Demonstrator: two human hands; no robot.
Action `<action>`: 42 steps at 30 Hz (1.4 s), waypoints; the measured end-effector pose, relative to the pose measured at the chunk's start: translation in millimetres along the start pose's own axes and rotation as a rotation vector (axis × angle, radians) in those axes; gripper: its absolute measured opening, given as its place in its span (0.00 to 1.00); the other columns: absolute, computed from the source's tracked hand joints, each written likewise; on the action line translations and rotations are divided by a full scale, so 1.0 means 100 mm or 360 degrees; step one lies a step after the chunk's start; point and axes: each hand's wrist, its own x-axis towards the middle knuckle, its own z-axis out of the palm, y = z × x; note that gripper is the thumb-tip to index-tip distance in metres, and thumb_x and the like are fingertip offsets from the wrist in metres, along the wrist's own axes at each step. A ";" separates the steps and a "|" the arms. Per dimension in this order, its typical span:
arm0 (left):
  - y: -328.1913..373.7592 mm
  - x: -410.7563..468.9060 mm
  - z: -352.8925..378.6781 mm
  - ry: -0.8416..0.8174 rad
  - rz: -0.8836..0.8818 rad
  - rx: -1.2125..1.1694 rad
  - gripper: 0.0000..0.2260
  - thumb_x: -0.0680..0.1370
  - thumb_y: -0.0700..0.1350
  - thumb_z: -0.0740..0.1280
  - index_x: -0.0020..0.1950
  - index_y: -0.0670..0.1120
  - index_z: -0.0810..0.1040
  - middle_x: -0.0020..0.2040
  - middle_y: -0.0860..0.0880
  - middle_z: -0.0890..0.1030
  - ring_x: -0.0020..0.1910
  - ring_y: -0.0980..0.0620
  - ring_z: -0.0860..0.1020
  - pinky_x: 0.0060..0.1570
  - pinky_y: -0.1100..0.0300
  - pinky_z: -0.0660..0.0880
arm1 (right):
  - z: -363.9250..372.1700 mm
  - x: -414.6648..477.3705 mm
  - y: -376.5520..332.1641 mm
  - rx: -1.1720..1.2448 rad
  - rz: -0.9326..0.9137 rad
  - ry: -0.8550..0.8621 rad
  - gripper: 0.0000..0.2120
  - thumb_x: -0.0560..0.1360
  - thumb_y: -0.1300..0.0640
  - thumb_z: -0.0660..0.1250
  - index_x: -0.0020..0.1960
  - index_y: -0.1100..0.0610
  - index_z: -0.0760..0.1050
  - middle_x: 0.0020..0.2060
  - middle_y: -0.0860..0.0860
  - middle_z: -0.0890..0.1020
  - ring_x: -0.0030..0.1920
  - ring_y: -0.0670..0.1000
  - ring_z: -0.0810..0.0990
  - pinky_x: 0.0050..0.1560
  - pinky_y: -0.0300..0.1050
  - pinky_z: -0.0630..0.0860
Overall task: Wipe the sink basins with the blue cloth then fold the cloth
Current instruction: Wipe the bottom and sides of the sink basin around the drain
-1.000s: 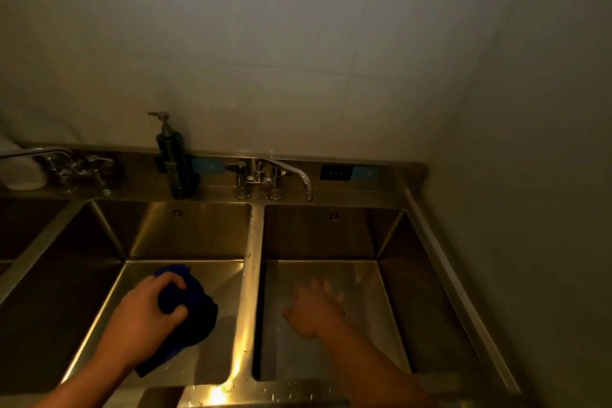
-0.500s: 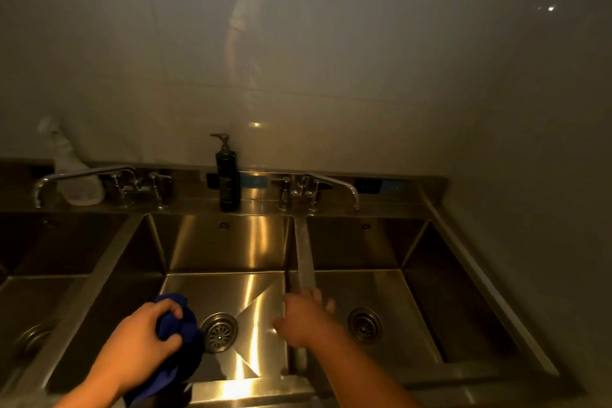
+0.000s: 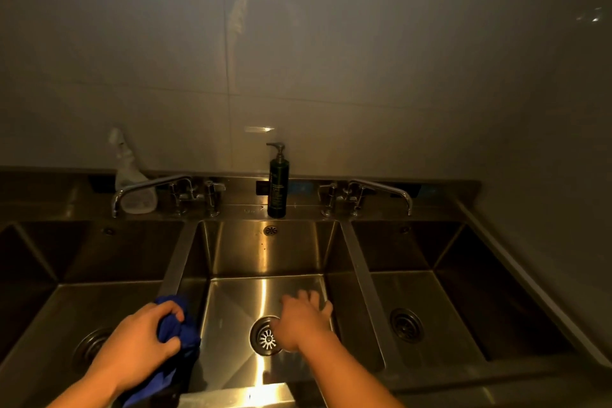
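Three steel sink basins lie side by side: left basin [image 3: 49, 318], middle basin [image 3: 265, 252], right basin [image 3: 440, 295]. My left hand [image 3: 139, 348] is shut on the bunched blue cloth [image 3: 178, 334], held over the divider between the left and middle basins; a tail of cloth hangs down below the hand. My right hand [image 3: 303, 321] is open with fingers spread, low in the middle basin beside its round drain [image 3: 266, 336], partly covering the drain's right edge.
A dark pump bottle [image 3: 277, 187] stands on the back ledge behind the middle basin. Two swivel faucets [image 3: 149, 187] [image 3: 381, 190] sit on the ledge, with a pale spray bottle [image 3: 130, 182] behind the left one. A tiled wall rises behind and at right.
The view has swung left, so the middle basin is now centred. My left hand with the cloth has shifted to that basin's left edge. My right hand has gone from the divider into the middle basin.
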 end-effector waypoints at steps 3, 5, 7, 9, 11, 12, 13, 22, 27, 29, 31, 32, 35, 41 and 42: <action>-0.09 0.03 -0.03 0.0035 -0.0006 -0.0012 0.13 0.66 0.48 0.73 0.44 0.62 0.74 0.46 0.58 0.77 0.44 0.60 0.76 0.43 0.61 0.70 | 0.00 0.11 -0.06 -0.0020 0.0020 -0.0002 0.26 0.77 0.46 0.60 0.73 0.52 0.63 0.73 0.58 0.62 0.74 0.61 0.54 0.71 0.65 0.49; -0.13 0.03 -0.06 0.0072 -0.0017 -0.0008 0.13 0.67 0.48 0.72 0.45 0.62 0.73 0.47 0.58 0.76 0.45 0.59 0.76 0.47 0.58 0.72 | 0.00 0.20 -0.09 -0.0043 0.0016 -0.0012 0.26 0.77 0.46 0.60 0.73 0.52 0.62 0.74 0.58 0.61 0.75 0.61 0.53 0.71 0.66 0.49; -0.17 0.04 -0.10 0.0104 -0.0014 0.0011 0.14 0.67 0.49 0.72 0.47 0.63 0.73 0.47 0.57 0.76 0.46 0.57 0.76 0.48 0.56 0.72 | 0.01 0.30 -0.15 -0.0064 0.0013 -0.0026 0.27 0.77 0.47 0.61 0.73 0.52 0.62 0.74 0.58 0.61 0.75 0.61 0.52 0.71 0.67 0.49; -0.22 0.06 -0.16 0.0144 -0.0014 0.0027 0.13 0.68 0.48 0.72 0.47 0.62 0.73 0.47 0.56 0.76 0.46 0.55 0.76 0.48 0.55 0.72 | 0.02 0.38 -0.22 -0.0074 0.0012 -0.0020 0.26 0.76 0.47 0.60 0.72 0.52 0.63 0.73 0.58 0.62 0.75 0.61 0.54 0.71 0.66 0.50; -0.31 0.07 -0.21 0.0159 -0.0032 0.0002 0.13 0.68 0.47 0.72 0.47 0.61 0.73 0.46 0.55 0.76 0.46 0.54 0.76 0.48 0.55 0.72 | 0.05 0.42 -0.31 -0.0053 -0.0003 -0.0017 0.25 0.76 0.48 0.60 0.71 0.51 0.64 0.72 0.57 0.63 0.74 0.60 0.55 0.71 0.65 0.51; -0.36 0.08 -0.24 0.0174 -0.0042 -0.0017 0.13 0.68 0.47 0.72 0.46 0.62 0.73 0.46 0.55 0.75 0.45 0.54 0.76 0.48 0.56 0.72 | 0.08 0.44 -0.35 -0.0032 -0.0015 -0.0014 0.25 0.76 0.48 0.60 0.71 0.51 0.64 0.72 0.57 0.64 0.74 0.60 0.55 0.71 0.65 0.51; -0.42 0.09 -0.27 0.0190 -0.0047 -0.0033 0.13 0.68 0.47 0.72 0.46 0.62 0.73 0.46 0.56 0.75 0.45 0.55 0.76 0.47 0.57 0.71 | 0.10 0.45 -0.41 -0.0012 -0.0025 -0.0009 0.24 0.76 0.48 0.60 0.71 0.51 0.65 0.72 0.57 0.64 0.73 0.60 0.56 0.71 0.65 0.51; -1.26 0.27 -0.69 0.0160 0.0059 -0.0022 0.13 0.69 0.45 0.73 0.48 0.57 0.75 0.48 0.53 0.76 0.47 0.52 0.77 0.48 0.57 0.71 | 0.28 0.50 -1.28 -0.0019 0.0074 -0.0046 0.26 0.76 0.48 0.62 0.72 0.50 0.63 0.72 0.56 0.63 0.73 0.60 0.55 0.70 0.64 0.53; -1.80 0.31 -1.04 0.0096 0.0184 -0.0003 0.13 0.70 0.45 0.74 0.51 0.54 0.76 0.50 0.51 0.77 0.49 0.52 0.77 0.51 0.55 0.73 | 0.50 0.37 -1.84 -0.0012 0.0155 -0.0055 0.25 0.77 0.46 0.60 0.72 0.51 0.63 0.71 0.56 0.64 0.73 0.60 0.56 0.70 0.64 0.53; -2.00 0.29 -1.17 0.0096 0.0198 -0.0007 0.13 0.70 0.46 0.75 0.52 0.54 0.77 0.50 0.51 0.77 0.49 0.51 0.77 0.52 0.54 0.73 | 0.57 0.31 -2.04 0.0004 0.0181 -0.0067 0.26 0.77 0.46 0.60 0.73 0.51 0.63 0.72 0.56 0.64 0.73 0.61 0.56 0.70 0.64 0.53; -2.17 0.28 -1.29 0.0093 0.0204 -0.0003 0.13 0.70 0.47 0.74 0.53 0.54 0.77 0.50 0.51 0.77 0.49 0.51 0.77 0.51 0.53 0.73 | 0.64 0.26 -2.21 0.0013 0.0189 -0.0082 0.27 0.77 0.45 0.61 0.73 0.51 0.62 0.72 0.56 0.64 0.73 0.61 0.56 0.71 0.65 0.52; -2.25 0.29 -1.33 0.0086 0.0208 -0.0012 0.13 0.70 0.47 0.74 0.53 0.54 0.76 0.50 0.50 0.77 0.49 0.51 0.77 0.51 0.52 0.73 | 0.66 0.24 -2.28 0.0017 0.0194 -0.0090 0.26 0.77 0.46 0.61 0.73 0.51 0.62 0.72 0.56 0.63 0.73 0.61 0.56 0.71 0.65 0.52; -2.40 0.32 -1.44 0.0041 0.0214 -0.0057 0.14 0.71 0.47 0.74 0.52 0.56 0.75 0.51 0.51 0.77 0.49 0.53 0.77 0.51 0.55 0.73 | 0.71 0.26 -2.43 0.0000 0.0220 -0.0120 0.25 0.77 0.48 0.62 0.73 0.51 0.63 0.72 0.56 0.63 0.74 0.61 0.55 0.71 0.66 0.52; -2.53 0.38 -1.49 -0.0001 0.0222 -0.0063 0.14 0.71 0.47 0.74 0.52 0.57 0.74 0.52 0.54 0.75 0.51 0.54 0.76 0.49 0.60 0.71 | 0.72 0.47 -2.62 -0.0007 0.0169 -0.0100 0.23 0.78 0.47 0.59 0.72 0.51 0.64 0.72 0.56 0.64 0.74 0.60 0.56 0.71 0.66 0.52; -2.55 0.38 -1.50 -0.0016 0.0229 -0.0053 0.14 0.71 0.48 0.74 0.53 0.57 0.75 0.53 0.54 0.75 0.51 0.55 0.75 0.49 0.60 0.70 | 0.73 0.50 -2.66 0.0000 0.0150 -0.0091 0.24 0.78 0.47 0.59 0.72 0.51 0.64 0.72 0.57 0.65 0.73 0.60 0.56 0.70 0.65 0.52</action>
